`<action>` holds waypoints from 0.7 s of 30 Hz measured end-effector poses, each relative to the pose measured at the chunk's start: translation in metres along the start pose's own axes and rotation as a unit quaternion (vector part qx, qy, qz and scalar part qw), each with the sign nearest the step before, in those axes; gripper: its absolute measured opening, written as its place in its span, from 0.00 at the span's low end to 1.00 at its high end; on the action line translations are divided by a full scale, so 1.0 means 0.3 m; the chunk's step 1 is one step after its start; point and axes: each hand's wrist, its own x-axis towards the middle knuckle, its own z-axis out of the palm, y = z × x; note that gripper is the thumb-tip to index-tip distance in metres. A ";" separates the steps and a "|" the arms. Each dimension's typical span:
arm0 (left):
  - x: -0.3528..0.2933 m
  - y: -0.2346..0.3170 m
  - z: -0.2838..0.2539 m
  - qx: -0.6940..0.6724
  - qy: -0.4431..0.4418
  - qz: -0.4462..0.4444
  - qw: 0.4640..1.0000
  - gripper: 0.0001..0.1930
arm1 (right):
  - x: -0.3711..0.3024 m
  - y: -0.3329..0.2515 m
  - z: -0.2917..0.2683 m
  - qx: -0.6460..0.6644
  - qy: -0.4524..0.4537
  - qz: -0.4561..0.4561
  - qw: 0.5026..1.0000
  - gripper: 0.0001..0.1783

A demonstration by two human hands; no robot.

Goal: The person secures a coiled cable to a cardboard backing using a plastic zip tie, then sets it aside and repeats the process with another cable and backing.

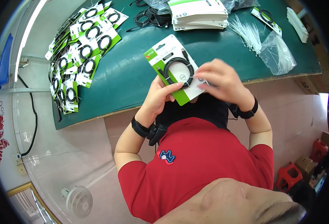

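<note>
My left hand (160, 93) grips the lower left edge of a white and green backing card (160, 53), with the thumb lying over its front. On the card sits a coiled black cable (190, 66), and white cable ties show at the coil. The card is held tilted above the table's near edge. Beside its right edge is my right hand (222, 80), its fingers bent and partly smeared by motion. A thin white strip shows near those fingertips; whether they pinch it I cannot tell.
Many carded cables (86, 52) lie heaped on the left of the green table (134, 74). Farther back are loose black cables (149, 18) and a stack of blank cards (200, 15). White cable ties (246, 33), a plastic bag (278, 54) and another carded cable (267, 18) lie right.
</note>
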 end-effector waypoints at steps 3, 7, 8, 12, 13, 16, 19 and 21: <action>-0.013 0.015 -0.009 0.019 -0.021 -0.003 1.000 0.25 | 0.033 -0.031 0.058 -0.016 -0.048 -0.025 0.998 0.17; -0.039 -0.010 -0.064 -0.011 -0.026 0.001 1.000 0.24 | 0.071 -0.038 0.109 0.005 -0.106 -0.040 0.994 0.16; -0.046 -0.013 -0.082 -0.009 -0.019 0.007 1.000 0.24 | 0.085 -0.035 0.125 0.019 -0.124 -0.038 0.991 0.15; -0.081 -0.034 -0.148 -0.045 -0.003 0.023 0.999 0.23 | 0.134 -0.039 0.195 0.040 -0.125 -0.082 0.988 0.16; -0.085 -0.041 -0.166 -0.050 0.000 0.020 0.999 0.23 | 0.138 -0.042 0.213 0.041 -0.126 -0.084 0.988 0.16; -0.095 -0.051 -0.221 -0.062 0.001 0.016 0.998 0.22 | 0.144 -0.052 0.258 0.039 -0.136 -0.069 0.987 0.15; -0.089 -0.025 -0.270 -0.051 0.002 0.023 0.998 0.21 | 0.178 -0.085 0.254 0.044 -0.105 -0.023 0.993 0.15; -0.072 0.019 -0.320 -0.055 0.048 0.061 0.996 0.21 | 0.182 -0.105 0.231 0.043 -0.087 0.001 0.995 0.15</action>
